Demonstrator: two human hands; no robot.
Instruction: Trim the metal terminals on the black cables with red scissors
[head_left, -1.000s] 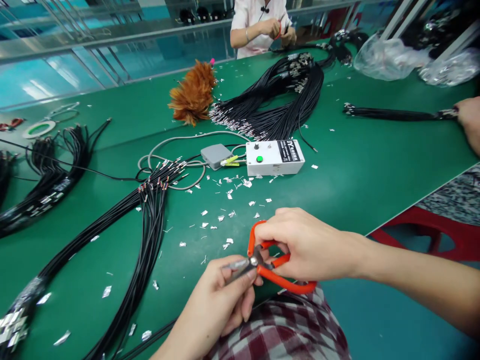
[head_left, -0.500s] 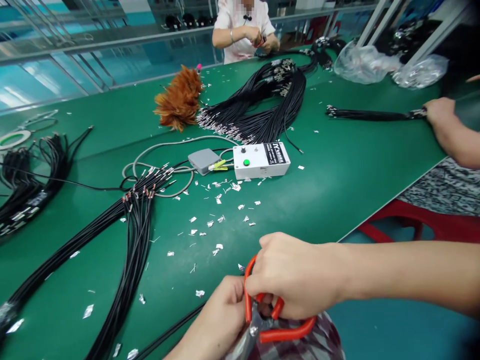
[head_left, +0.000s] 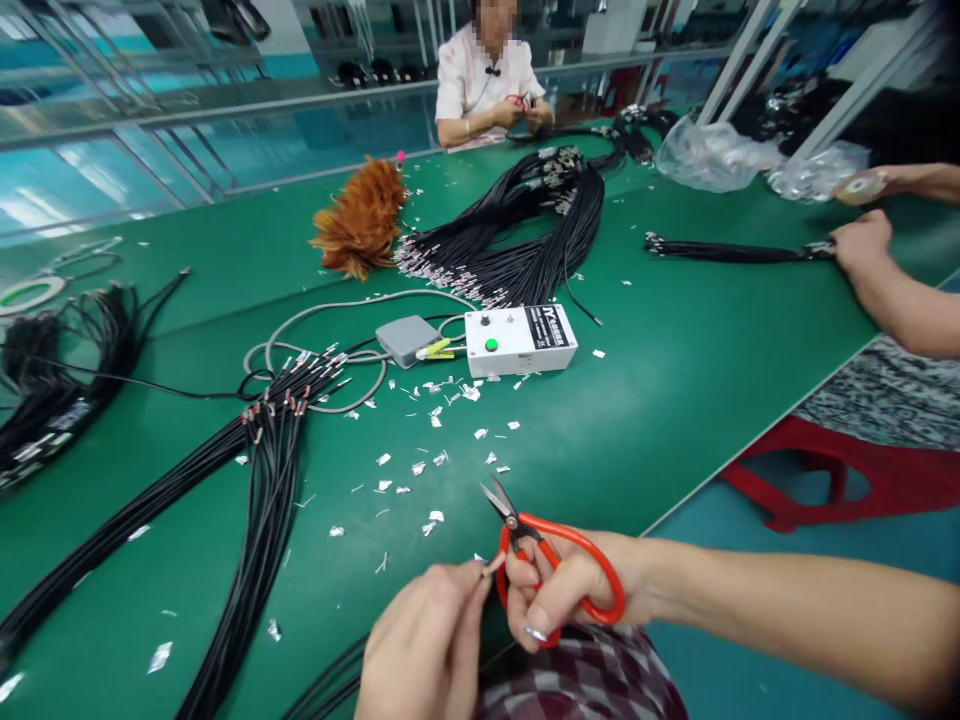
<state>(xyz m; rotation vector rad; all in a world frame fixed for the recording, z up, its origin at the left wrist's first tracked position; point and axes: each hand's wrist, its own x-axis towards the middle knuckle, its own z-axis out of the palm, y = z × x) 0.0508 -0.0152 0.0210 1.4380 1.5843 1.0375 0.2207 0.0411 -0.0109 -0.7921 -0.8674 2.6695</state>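
In the head view my left hand (head_left: 424,640) is closed in a pinch at the table's near edge, holding the stripped, pale end of a black cable (head_left: 493,566). More black cables (head_left: 330,682) run along the table beneath that hand. My right hand (head_left: 570,590) is wrapped through the handles of red-handled scissors (head_left: 511,522). Their slightly parted blades point up and to the left, above the cable end. A ring is visible on a right-hand finger. The cable end touches or nearly touches the right fingers; I cannot tell which.
Cable bundles (head_left: 259,500) lie left, another large bundle (head_left: 517,235) farther back. A white control box (head_left: 521,360), grey pedal (head_left: 409,340) and feather duster (head_left: 364,220) stand mid-table. Foil scraps (head_left: 436,517) are scattered about. A co-worker's hand (head_left: 862,240) holds cables at right; another person (head_left: 487,85) sits opposite.
The scissors have turned from pointing down to pointing up and left. My right hand has rotated, palm side showing. My left hand has moved slightly left and down, and the cable end now shows.
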